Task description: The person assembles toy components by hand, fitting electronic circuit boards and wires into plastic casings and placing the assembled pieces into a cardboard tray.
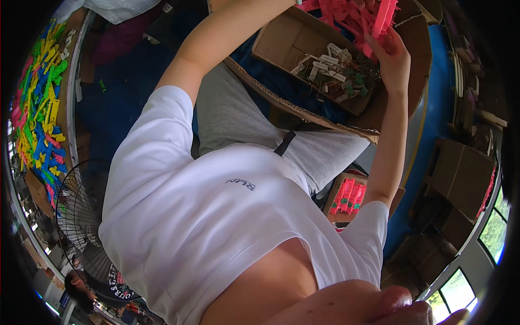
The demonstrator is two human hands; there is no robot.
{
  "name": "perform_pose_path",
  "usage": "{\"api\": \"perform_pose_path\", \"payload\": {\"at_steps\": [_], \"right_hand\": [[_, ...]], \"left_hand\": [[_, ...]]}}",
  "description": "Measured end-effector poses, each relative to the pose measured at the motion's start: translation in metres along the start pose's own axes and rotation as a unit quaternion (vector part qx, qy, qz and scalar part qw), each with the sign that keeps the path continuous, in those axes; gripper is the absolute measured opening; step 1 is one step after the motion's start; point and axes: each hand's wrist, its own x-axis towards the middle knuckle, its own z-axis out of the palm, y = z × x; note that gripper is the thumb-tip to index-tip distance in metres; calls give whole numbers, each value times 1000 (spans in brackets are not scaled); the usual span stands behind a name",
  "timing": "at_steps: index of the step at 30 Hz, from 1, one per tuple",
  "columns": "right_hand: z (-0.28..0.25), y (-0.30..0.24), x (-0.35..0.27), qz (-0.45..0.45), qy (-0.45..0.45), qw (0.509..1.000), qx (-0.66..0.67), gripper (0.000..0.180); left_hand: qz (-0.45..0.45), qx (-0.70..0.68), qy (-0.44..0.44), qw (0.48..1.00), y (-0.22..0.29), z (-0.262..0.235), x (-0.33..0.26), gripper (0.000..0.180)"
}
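Fan point(81, 227): wire guard, lower left. Coloured clips point(40, 103): yellow, green, blue and pink, heaped on a surface point(67, 103) along the left edge. Small box point(346, 197): pink pieces inside, lower right of centre. Brown cartons point(460, 179): stacked at right. Blue floor point(441, 86). Windows point(495, 230): far right, green outside.

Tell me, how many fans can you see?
1. A black wire-cage fan stands at the lower left, beside the person's white shirt. Others may be hidden outside the view.
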Motion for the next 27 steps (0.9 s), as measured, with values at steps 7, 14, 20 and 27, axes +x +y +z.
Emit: {"api": "perform_pose_path", "payload": {"at_steps": [7, 14, 20, 27], "right_hand": [[29, 45, 69, 62, -102, 984, 133, 42], [-7, 241, 39, 169, 55, 931, -319, 45], [-2, 259, 10, 270, -4, 935, -228, 36], [-30, 205, 23, 248, 20, 965, -87, 24]], "left_hand": [[-7, 77, 136, 988, -89, -53, -19, 31], [-102, -215, 179, 955, -111, -52, -27, 20], [-152, -208, 152, 954, -133, -76, -25, 34], [-16, -33, 201, 979, -94, -46, -26, 39]]}}
